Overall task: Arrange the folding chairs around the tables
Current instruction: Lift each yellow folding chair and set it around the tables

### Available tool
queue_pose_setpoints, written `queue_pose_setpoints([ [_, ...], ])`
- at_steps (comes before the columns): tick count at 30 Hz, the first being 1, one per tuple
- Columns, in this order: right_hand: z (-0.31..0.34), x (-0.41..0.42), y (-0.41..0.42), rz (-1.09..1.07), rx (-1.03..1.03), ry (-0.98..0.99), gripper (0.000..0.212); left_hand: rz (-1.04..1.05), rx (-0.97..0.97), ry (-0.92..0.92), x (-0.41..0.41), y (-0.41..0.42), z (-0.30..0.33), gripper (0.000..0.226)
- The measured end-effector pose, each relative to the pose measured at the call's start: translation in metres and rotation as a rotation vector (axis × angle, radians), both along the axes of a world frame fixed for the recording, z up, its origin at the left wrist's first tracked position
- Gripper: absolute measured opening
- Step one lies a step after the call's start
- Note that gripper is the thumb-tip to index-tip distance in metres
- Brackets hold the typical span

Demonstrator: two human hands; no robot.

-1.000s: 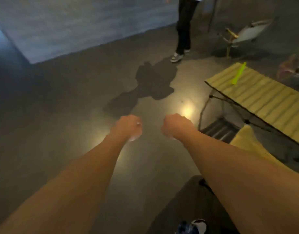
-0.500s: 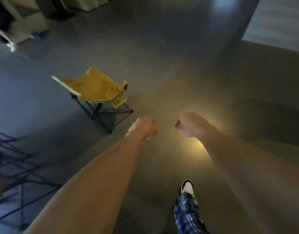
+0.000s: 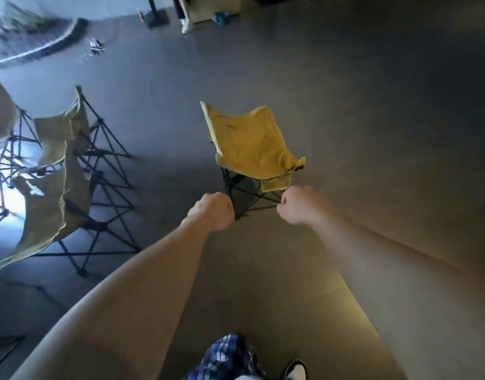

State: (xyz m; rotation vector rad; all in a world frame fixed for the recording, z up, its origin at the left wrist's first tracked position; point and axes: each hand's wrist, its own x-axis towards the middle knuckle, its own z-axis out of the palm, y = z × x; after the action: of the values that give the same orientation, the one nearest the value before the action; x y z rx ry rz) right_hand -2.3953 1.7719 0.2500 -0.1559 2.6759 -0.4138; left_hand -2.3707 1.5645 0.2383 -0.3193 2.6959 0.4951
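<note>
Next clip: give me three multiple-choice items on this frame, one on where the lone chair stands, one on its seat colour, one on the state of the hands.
1. Where does the lone folding chair stand?
A. straight ahead, beyond both hands
B. behind the person
C. on a table

2. What colour is its fabric seat?
A. red
B. yellow
C. white

3. How are the left hand and right hand?
A. spread flat
B. holding a cup
C. closed into fists, empty

Answers: 1 A, the chair sits on the floor just past the fists. 2 B, the fabric is plainly yellow over a black frame. 3 C, the fingers are curled and nothing shows in either fist.
</note>
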Motion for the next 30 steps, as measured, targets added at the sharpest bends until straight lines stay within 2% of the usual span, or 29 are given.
queue_pose_setpoints([
  [4,-0.006,-0.061,-0.051,0.140,0.025,-0.025,0.016,0.085,-0.003,-0.013,-0.043,-0.048,-0.009,0.033],
  [7,-0.014,-0.116,-0.096,0.225,0.117,-0.006,0.017,0.141,0.000,-0.013,-0.093,-0.096,-0.025,0.035],
  [16,-0.048,-0.253,-0.220,0.160,0.096,-0.129,0.021,0.214,0.129,-0.083,-0.218,-0.207,-0.068,0.038],
  [21,-0.071,-0.318,-0.253,0.152,0.165,-0.193,0.019,0.144,0.162,-0.157,-0.295,-0.231,-0.091,0.041],
  [26,-0.118,-0.399,-0.282,0.095,0.178,-0.242,0.013,0.047,0.116,-0.309,-0.379,-0.243,-0.130,0.039],
  [30,-0.159,-0.444,-0.297,0.089,0.194,-0.427,0.021,-0.016,0.089,-0.410,-0.446,-0.254,-0.153,0.047],
])
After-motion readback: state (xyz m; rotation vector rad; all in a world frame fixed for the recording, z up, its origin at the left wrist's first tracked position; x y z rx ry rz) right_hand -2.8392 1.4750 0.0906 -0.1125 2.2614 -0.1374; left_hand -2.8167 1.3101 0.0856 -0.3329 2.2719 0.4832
